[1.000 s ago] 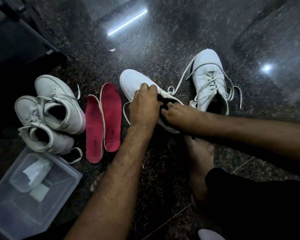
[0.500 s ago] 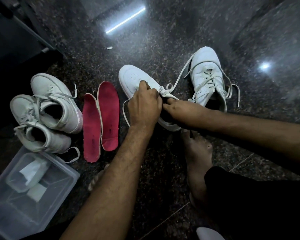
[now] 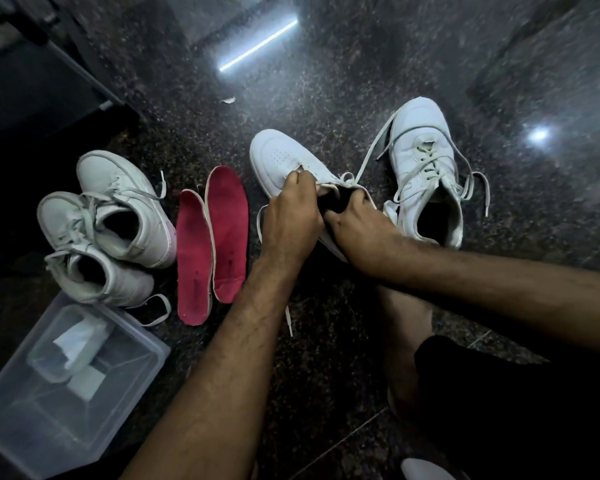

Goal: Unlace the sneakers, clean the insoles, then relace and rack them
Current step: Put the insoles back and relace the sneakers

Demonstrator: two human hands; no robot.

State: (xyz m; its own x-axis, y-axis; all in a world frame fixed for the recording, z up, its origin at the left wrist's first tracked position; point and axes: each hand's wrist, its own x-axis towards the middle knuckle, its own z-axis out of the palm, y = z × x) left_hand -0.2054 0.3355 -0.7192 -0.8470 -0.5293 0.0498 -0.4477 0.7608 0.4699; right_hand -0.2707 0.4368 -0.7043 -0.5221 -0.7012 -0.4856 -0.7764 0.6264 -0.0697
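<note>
A white sneaker (image 3: 280, 157) lies on the dark floor in the middle, toe pointing away. My left hand (image 3: 290, 220) grips its tongue and lace area. My right hand (image 3: 357, 223) has its fingers hooked into the shoe's dark opening. A loose white lace (image 3: 371, 157) runs from this shoe up to the right. Its partner sneaker (image 3: 426, 157) stands to the right, laces loosened. Two red insoles (image 3: 212, 244) lie side by side to the left. Another pair of white sneakers (image 3: 108, 226) sits further left.
A clear plastic box (image 3: 25, 427) holding a smaller tub and white cloths stands at the lower left. My bare foot (image 3: 409, 327) and dark shorts rest on the floor at the lower right. Dark furniture (image 3: 32, 81) stands at the upper left.
My right hand has moved from the shoe's collar into its opening, fingers curled inside. My left hand stays gripped on the tongue area.
</note>
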